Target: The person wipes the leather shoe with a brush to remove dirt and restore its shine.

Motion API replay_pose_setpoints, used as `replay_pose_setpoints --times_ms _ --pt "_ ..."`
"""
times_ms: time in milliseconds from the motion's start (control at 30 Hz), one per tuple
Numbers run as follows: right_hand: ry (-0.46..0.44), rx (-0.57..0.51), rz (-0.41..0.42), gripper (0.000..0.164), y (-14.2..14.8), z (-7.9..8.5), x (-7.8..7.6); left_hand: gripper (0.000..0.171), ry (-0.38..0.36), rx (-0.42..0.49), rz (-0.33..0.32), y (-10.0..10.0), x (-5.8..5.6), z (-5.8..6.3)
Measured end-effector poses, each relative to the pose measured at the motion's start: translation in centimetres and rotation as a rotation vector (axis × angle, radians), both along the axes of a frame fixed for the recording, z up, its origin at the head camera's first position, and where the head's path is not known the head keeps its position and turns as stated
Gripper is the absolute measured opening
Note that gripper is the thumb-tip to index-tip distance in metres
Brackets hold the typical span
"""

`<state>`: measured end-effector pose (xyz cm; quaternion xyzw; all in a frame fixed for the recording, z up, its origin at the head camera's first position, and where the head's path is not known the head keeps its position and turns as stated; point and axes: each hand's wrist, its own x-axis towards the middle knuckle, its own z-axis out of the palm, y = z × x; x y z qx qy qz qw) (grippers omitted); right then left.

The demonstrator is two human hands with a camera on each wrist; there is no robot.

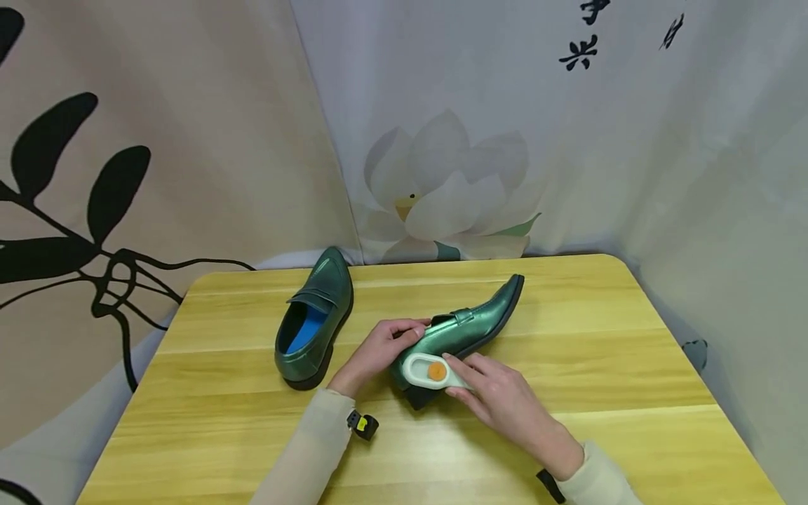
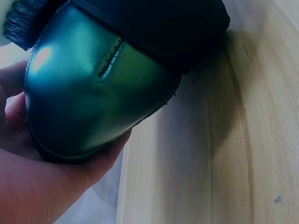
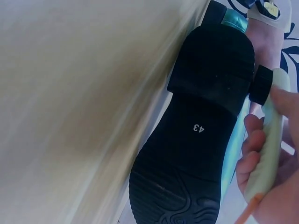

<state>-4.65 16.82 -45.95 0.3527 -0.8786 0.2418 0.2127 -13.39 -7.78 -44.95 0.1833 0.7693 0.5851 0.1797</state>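
Note:
My left hand (image 1: 383, 348) grips a shiny green loafer (image 1: 486, 317) by its heel end, thumb and fingers around the opening. The shoe is tilted on its side, its toe pointing to the far right. With my right hand (image 1: 501, 394) I hold a pale green shoe brush (image 3: 266, 163) by its handle; an orange round spot shows on its head. Black bristles (image 3: 261, 85) meet the side of the loafer near the heel. In the right wrist view the black sole (image 3: 196, 105) faces the camera, marked 43. The stitched heel back (image 2: 93, 93) fills much of the left wrist view.
A second green loafer (image 1: 328, 284) with a blue insole stands upright at the back left of the wooden table (image 1: 606, 337). Printed curtains (image 1: 505, 105) hang close behind the table's back edge. An orange cord (image 3: 249, 208) hangs from the brush handle's end.

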Motion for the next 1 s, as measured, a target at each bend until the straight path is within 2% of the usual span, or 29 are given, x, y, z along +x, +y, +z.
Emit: replay_pose_setpoints --times_ms 233,367,600,800,933,1000 --pt "0.005 -0.012 0.007 0.049 -0.5 -0.5 0.6 0.034 -0.009 -0.015 -0.007 0.2 0.3 -0.3" --pt "0.006 -0.014 -0.002 0.048 -0.3 -0.2 0.1 0.033 -0.002 -0.017 -0.002 0.4 0.0 -0.4" --pt "0.015 -0.088 -0.133 0.052 1.9 0.5 -1.4 0.033 -0.001 -0.02 0.013 0.6 -0.6 0.1" --pt "0.02 -0.025 -0.039 0.051 1.7 0.5 -1.4 0.032 -0.015 -0.032 0.035 0.1 -0.5 0.0" --pt "0.001 -0.077 -0.164 0.052 2.3 0.6 -1.6 0.033 -0.008 -0.028 0.031 0.1 -0.4 -0.2" --pt "-0.008 -0.094 -0.187 0.051 2.5 0.5 -1.6 0.034 -0.007 -0.028 0.029 0.0 -0.3 -0.2"
